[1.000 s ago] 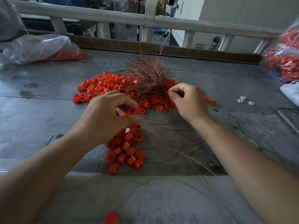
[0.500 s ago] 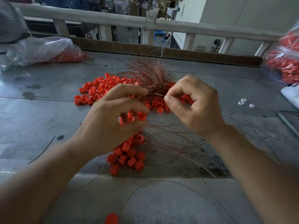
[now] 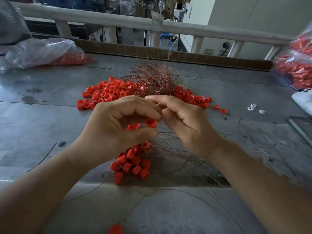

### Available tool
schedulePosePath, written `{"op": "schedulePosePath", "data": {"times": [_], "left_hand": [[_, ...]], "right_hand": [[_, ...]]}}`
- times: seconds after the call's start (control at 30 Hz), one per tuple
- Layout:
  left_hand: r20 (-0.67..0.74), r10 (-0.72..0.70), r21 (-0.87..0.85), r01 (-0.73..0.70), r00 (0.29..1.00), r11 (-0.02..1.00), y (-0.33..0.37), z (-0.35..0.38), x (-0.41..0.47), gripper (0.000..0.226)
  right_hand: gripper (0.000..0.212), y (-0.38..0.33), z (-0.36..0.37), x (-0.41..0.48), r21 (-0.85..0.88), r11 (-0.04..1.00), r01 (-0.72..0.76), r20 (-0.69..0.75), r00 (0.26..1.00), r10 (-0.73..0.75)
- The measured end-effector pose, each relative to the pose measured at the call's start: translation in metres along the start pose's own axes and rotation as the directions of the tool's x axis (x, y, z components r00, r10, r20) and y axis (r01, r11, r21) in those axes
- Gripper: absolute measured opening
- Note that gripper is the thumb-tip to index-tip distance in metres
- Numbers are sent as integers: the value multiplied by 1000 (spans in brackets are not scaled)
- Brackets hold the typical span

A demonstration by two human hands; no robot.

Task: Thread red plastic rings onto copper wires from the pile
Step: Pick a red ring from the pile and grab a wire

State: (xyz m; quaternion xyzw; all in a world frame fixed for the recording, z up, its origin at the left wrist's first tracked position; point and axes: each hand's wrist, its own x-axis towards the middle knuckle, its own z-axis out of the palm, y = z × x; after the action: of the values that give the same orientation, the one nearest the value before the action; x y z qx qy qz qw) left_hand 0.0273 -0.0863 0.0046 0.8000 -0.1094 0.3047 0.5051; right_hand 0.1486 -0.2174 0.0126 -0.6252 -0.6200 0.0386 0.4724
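Left hand, fingers curled, pinches one red ring between thumb and fingertip above the grey surface. Right hand, just beside it, pinches a thin copper wire. Behind them lie the loose ring pile and the tangled wire bundle.

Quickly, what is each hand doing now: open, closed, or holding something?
Left hand: closed, its fingers pinch a red ring.
Right hand: closed, its fingers pinch a thin copper wire.
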Motion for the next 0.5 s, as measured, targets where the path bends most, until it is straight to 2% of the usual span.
{"op": "schedulePosePath", "data": {"times": [0.17,0.27,0.4,0.5], "left_hand": [[-80,-42,-175,27,996,984,2,-3,3,22],[-133,-84,-264,47,987,963,2,-3,5,26],[-160,-155,-350,91,975,932,0,-7,6,31],[-98,-202,-357,155,974,921,-1,-4,4,32]], "right_hand": [[13,-2,-6,2,-257,964,70,-135,985,-108],[12,-1,-12,3,-349,936,40,-154,983,-99],[15,3,-13,2,-359,932,-38,-147,989,-16],[17,0,-6,1,-287,957,-39,-125,992,3]]}}
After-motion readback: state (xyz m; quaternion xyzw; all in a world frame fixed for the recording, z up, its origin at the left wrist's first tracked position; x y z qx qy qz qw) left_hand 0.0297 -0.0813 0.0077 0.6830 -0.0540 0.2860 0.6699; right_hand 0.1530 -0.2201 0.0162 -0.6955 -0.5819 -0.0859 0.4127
